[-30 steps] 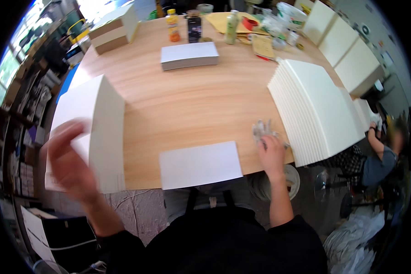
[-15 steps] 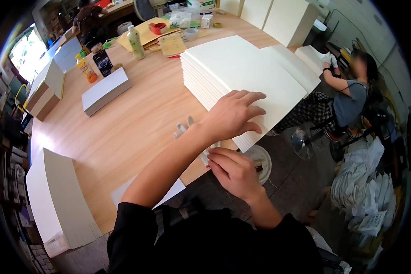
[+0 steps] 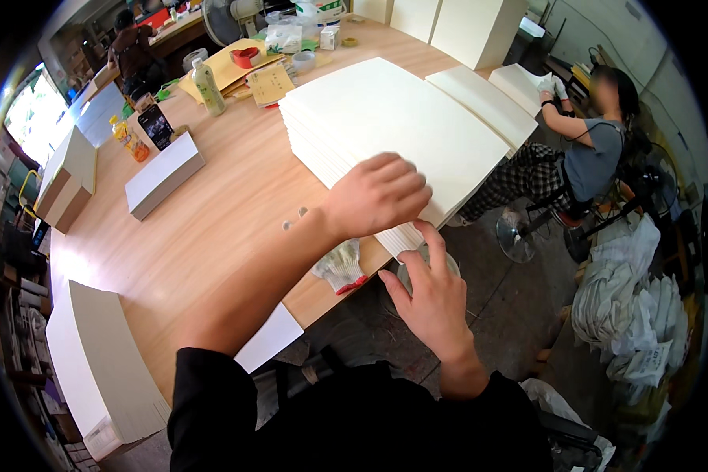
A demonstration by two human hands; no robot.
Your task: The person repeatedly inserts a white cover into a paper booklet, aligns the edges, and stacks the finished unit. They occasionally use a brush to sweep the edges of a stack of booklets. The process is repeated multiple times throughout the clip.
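Observation:
A thick stack of large cream-white paper sheets (image 3: 401,118) lies at the table's right side, its corner pointing toward me. Over its near edge is my left hand (image 3: 377,195), back up, the fingers curled; their tips and anything in them are hidden. My right hand (image 3: 433,303) is beside the stack's near corner, with thumb and fingers spread and nothing visible in them. The index fingertip meets the corner in view; contact is unclear. Under my left wrist lies a white knit glove (image 3: 340,266) with a red cuff, partly covered by my forearm.
A smaller paper block (image 3: 164,175), a phone (image 3: 156,126) and bottles (image 3: 207,86) stand farther back. Another tall paper stack (image 3: 106,354) is at the near left. A seated person (image 3: 594,157) in white gloves works at the right. White bags (image 3: 625,291) lie on the floor.
My right hand has left the glove's cuff and moved right, its fingers spreading. My left hand's fingers, spread before, are now curled. The glove's red cuff shows more fully on the table.

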